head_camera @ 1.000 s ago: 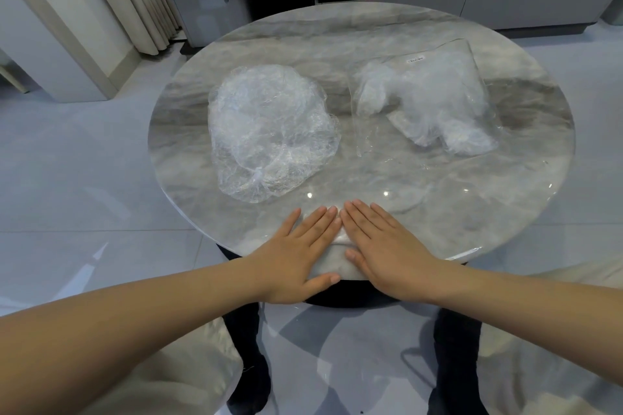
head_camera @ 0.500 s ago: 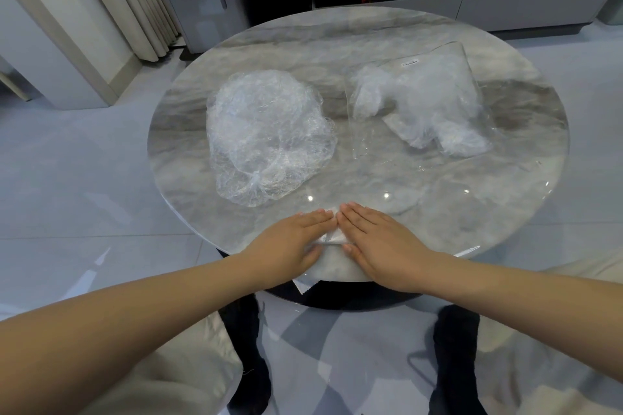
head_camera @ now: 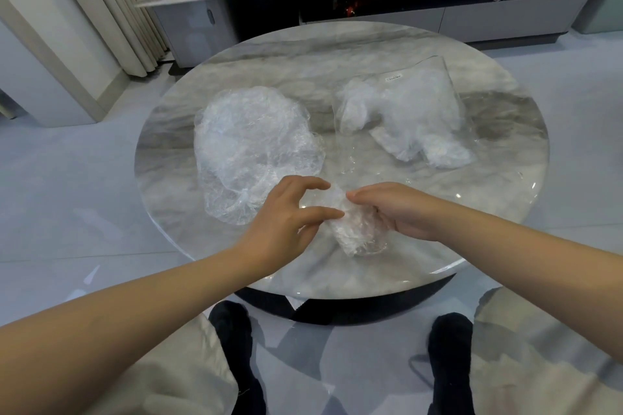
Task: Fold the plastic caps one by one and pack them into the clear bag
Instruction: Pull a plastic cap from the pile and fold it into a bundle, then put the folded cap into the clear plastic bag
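Right hand [head_camera: 403, 212] fingers hidden behind the folded cap [head_camera: 354, 232]; bag label [head_camera: 392, 78] too small to read.

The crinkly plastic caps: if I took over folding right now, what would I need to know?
Right hand grips one folded, crinkly clear plastic cap above the near edge of the round grey marble table.
Left hand is open beside it, fingertips at the cap.
Heap of unfolded clear caps lies on the left of the table.
Clear plastic bag lies on the right, some folded caps already inside.
Left: bag this cap, then fold the heap one by one.
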Tool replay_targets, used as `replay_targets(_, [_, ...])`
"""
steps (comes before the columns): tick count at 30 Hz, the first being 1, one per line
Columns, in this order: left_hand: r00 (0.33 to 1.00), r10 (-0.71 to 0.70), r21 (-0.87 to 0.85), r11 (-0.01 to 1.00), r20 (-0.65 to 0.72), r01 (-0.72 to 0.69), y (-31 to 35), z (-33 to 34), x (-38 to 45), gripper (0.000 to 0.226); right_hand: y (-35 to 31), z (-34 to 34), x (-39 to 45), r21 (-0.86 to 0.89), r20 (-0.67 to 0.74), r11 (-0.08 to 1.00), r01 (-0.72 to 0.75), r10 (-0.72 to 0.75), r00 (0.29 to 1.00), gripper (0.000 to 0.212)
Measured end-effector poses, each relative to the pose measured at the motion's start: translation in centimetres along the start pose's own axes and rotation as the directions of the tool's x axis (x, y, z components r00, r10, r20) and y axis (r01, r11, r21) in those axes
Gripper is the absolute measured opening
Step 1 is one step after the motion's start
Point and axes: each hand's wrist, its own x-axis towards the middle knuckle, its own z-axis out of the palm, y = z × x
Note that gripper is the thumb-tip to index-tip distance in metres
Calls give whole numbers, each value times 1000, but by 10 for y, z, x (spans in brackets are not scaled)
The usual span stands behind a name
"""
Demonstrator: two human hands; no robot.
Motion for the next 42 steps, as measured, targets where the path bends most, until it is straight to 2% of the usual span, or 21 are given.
replay_targets(3, [1000, 18, 12, 1000, -16, -18, 1, 2, 14, 26, -2, -5, -1, 141, -4, 990, 10, -9, 1000, 25])
replay_targets(5, [999, 29, 15, 999, -18, -29, 2, 5, 23, 28, -5, -9, -3, 154, -60, 987, 37, -28, 998, 10])
replay_targets(7, [999, 29, 4, 1000, -27, -29, 4, 8, 31, 30, -10, -16, -5, 101, -183, 993, 65, -45, 982, 11])
replay_targets(9, [1000, -4, -21, 1000, -24, 4, 8, 11, 40, 36, -17, -28, -9, 0, -323, 994, 109, -103, 941, 13])
replay_targets(12, [995, -101, -57, 993, 1, 101, 13, 16, 55, 41, -25, -51, -9, -148, -494, 973, 179, -229, 839, 20])
replay_targets(14, [979, -198, -79, 976, 40, 201, 14, 21, 64, 40, -28, -64, -7, -193, -574, 967, 169, -251, 779, 15])
replay_targets(16, [957, -280, -86, 954, 74, 286, 12, 26, 72, 38, -25, -71, -3, -197, -608, 969, 150, -240, 757, 15])
replay_targets(18, [945, -316, -95, 941, 85, 324, 9, 32, 82, 36, -17, -77, 2, -194, -615, 976, 100, -201, 763, 11])
replay_targets(22, [904, -409, -119, 898, 122, 423, 7, 40, 102, 31, -5, -79, 4, -239, -521, 970, -52, -83, 850, 13])
replay_targets(25, [880, -456, -105, 876, 128, 470, 4, 45, 113, 29, 2, -75, 5, -227, -447, 970, -93, -19, 894, 10])
replay_targets(27, [871, -469, -60, 874, 148, 482, 3, 49, 118, 31, 8, -75, 9, -175, -416, 979, -108, 26, 909, 19])
replay_targets(30, [842, -500, 112, 866, 201, 488, 3, 56, 120, 44, 14, -81, 15, -106, -430, 985, -135, 77, 899, 28])
replay_targets(32, [824, -516, 210, 854, 233, 475, 4, 61, 121, 48, 14, -86, 20, 108, -399, 985, -132, 165, 902, 23])
replay_targets(34, [802, -539, 272, 837, 259, 475, 4, 64, 123, 48, 8, -87, 22, 371, -344, 923, -99, 236, 909, 17])
replay_targets(36, [779, -565, 285, 820, 271, 496, 4, 65, 123, 47, 4, -86, 26, 488, -361, 872, -48, 251, 898, 16])
replay_targets(39, [771, -576, 261, 815, 271, 517, 2, 66, 124, 34, 0, -81, 35, 480, -441, 876, 42, 200, 875, 24])
replay_targets(41, [770, -580, 243, 813, 266, 529, 0, 66, 126, 21, -2, -76, 41, 366, -503, 929, 64, 139, 853, 20])
replay_targets(42, [766, -584, 222, 811, 268, 541, -1, 67, 127, 16, -2, -74, 45, 250, -537, 967, 53, 93, 838, 17])
